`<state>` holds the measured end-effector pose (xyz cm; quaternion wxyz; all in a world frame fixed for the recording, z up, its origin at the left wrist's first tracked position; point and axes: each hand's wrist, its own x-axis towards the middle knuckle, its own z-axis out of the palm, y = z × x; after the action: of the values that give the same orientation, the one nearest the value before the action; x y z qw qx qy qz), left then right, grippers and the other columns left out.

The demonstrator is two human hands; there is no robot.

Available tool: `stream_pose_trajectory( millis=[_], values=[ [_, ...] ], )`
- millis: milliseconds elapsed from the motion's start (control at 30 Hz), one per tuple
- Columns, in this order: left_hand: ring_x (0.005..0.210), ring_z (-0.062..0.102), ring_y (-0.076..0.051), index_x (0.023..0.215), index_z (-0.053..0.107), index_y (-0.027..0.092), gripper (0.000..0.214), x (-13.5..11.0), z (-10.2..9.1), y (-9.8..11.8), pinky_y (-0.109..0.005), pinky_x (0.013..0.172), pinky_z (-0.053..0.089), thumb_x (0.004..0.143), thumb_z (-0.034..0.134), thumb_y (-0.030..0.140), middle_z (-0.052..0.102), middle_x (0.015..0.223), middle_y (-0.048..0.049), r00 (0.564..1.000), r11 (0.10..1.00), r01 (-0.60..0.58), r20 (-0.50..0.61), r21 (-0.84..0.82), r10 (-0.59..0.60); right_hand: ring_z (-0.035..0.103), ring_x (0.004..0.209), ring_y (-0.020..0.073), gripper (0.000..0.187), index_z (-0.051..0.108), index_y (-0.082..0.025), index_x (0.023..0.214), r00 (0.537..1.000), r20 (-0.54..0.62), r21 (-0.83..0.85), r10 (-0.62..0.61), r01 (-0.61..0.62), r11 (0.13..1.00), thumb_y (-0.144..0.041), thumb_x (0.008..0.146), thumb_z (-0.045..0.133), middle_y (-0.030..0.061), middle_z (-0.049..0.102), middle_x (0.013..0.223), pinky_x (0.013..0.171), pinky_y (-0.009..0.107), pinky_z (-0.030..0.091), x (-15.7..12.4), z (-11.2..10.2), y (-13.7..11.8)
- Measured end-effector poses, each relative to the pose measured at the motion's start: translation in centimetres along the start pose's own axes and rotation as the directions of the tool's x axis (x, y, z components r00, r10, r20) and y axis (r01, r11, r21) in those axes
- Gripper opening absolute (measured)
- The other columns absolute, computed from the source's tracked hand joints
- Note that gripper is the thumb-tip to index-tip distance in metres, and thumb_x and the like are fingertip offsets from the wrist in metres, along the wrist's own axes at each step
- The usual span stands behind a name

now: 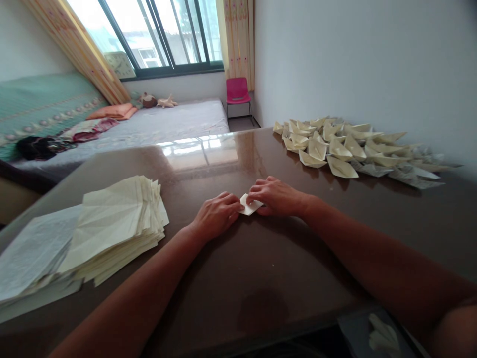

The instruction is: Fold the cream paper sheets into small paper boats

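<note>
A small piece of folded cream paper (249,209) lies on the dark glossy table (238,268), between my two hands. My left hand (219,213) grips its left corner, with the fingers curled and pressed together. On the opposite side, my right hand (275,197) is closed on the right part of the paper, its fingertips over the top. Parts of the paper are hidden under my fingers, so the exact fold cannot be made out.
To the left lies a stack of cream paper sheets (112,214), beside greyish printed sheets (37,248). Several folded paper boats (341,149) crowd the far right by the wall. Beyond the table are a bed (179,117) and a pink chair (237,92).
</note>
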<state>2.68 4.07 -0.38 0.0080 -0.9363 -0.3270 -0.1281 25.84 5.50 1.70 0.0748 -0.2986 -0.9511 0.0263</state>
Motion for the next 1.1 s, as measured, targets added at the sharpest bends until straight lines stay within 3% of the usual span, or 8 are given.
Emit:
stream_pose_trajectory(
  millis=[300, 467, 600, 833, 1100],
  values=[
    [0.090, 0.057, -0.016, 0.103, 0.070, 0.024, 0.027, 0.2, -0.5, -0.8, -0.027, 0.081, 0.046, 0.092, 0.046, 0.029, 0.064, 0.095, -0.0054, 0.999, 0.976, -0.001, 0.031, -0.218, 0.008, 0.055, 0.084, 0.0161, 0.019, 0.069, -0.021, 0.094, 1.000, 0.009, 0.206, 0.009, -0.011, 0.978, -0.018, 0.080, 0.058, 0.0046, 0.067, 0.093, 0.074, 0.025, 0.037, -0.3, -1.0, 0.3],
    [0.087, 0.059, -0.015, 0.092, 0.072, 0.024, 0.027, 0.4, -0.3, -1.1, -0.026, 0.080, 0.046, 0.092, 0.046, 0.033, 0.066, 0.091, -0.0041, 0.998, 0.954, 0.062, 0.039, -0.294, -0.053, 0.057, 0.070, 0.0123, 0.015, 0.070, -0.019, 0.088, 0.982, 0.097, 0.344, 0.161, -0.185, 0.921, -0.021, 0.080, 0.057, 0.0003, 0.068, 0.078, 0.065, 0.021, 0.036, -0.3, -1.1, 0.6],
    [0.082, 0.062, -0.015, 0.095, 0.069, 0.022, 0.030, 0.8, 0.4, -1.0, -0.026, 0.076, 0.047, 0.094, 0.042, 0.036, 0.067, 0.087, -0.0033, 0.974, 0.932, 0.225, 0.031, -0.284, -0.226, 0.058, 0.068, 0.0117, 0.019, 0.069, -0.018, 0.091, 0.943, 0.135, 0.461, 0.304, -0.331, 0.823, -0.028, 0.083, 0.055, 0.0004, 0.069, 0.078, 0.062, 0.020, 0.037, 0.1, -0.4, 1.0],
    [0.081, 0.064, -0.017, 0.104, 0.064, 0.023, 0.028, 1.3, 1.2, -0.5, -0.027, 0.072, 0.047, 0.091, 0.045, 0.038, 0.071, 0.090, -0.0029, 0.921, 0.885, 0.377, 0.006, -0.274, -0.390, 0.061, 0.078, 0.0143, 0.016, 0.062, -0.019, 0.095, 0.871, 0.120, 0.302, 0.476, -0.488, 0.819, -0.029, 0.088, 0.052, 0.0044, 0.070, 0.091, 0.067, 0.022, 0.038, 0.9, 1.0, 0.1],
    [0.071, 0.061, -0.016, 0.107, 0.065, 0.024, 0.029, 1.6, 1.0, -0.2, -0.026, 0.070, 0.045, 0.090, 0.046, 0.038, 0.068, 0.083, -0.0018, 0.915, 0.899, 0.395, -0.007, -0.192, -0.403, 0.061, 0.073, 0.0138, 0.015, 0.057, -0.020, 0.096, 0.847, 0.081, 0.248, 0.526, -0.528, 0.812, -0.031, 0.086, 0.054, 0.0025, 0.069, 0.085, 0.062, 0.021, 0.036, 1.0, 1.1, -0.6]
  ],
)
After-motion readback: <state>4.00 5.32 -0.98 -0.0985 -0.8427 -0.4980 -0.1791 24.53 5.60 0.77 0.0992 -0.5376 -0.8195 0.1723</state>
